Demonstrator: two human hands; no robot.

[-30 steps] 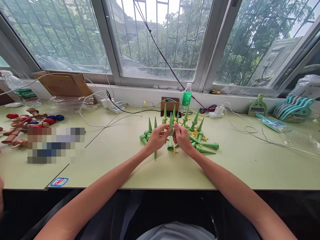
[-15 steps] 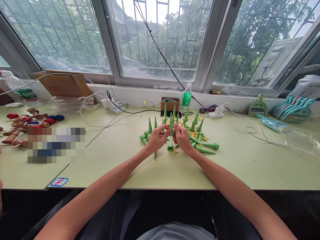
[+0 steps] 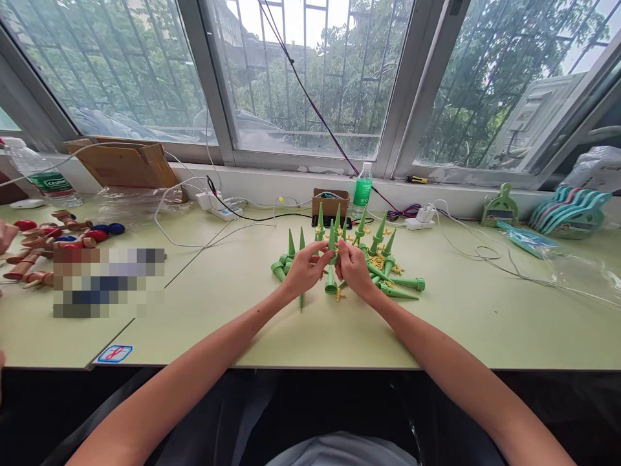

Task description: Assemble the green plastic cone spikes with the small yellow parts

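Note:
Both my hands meet over a heap of green plastic cone spikes (image 3: 388, 259) in the middle of the pale green table (image 3: 242, 304). My left hand (image 3: 303, 267) and my right hand (image 3: 353, 265) are both closed, pinching one upright green spike (image 3: 331, 266) between them, wide end down. Small yellow parts (image 3: 376, 260) lie scattered among the spikes, and one lies just under my right hand. Several spikes stand upright behind my hands, others lie flat to the right.
A green bottle (image 3: 361, 185), a small cardboard box (image 3: 330, 200), a power strip (image 3: 219, 204) and cables line the window sill. Wooden toys with red and blue balls (image 3: 43, 239) lie at the far left, where another person's hand (image 3: 6, 234) shows. Pastel hangers (image 3: 567, 208) sit far right.
My hands and the spike hold nearly still. At the left edge, another person's hand has come into view near the wooden toys.

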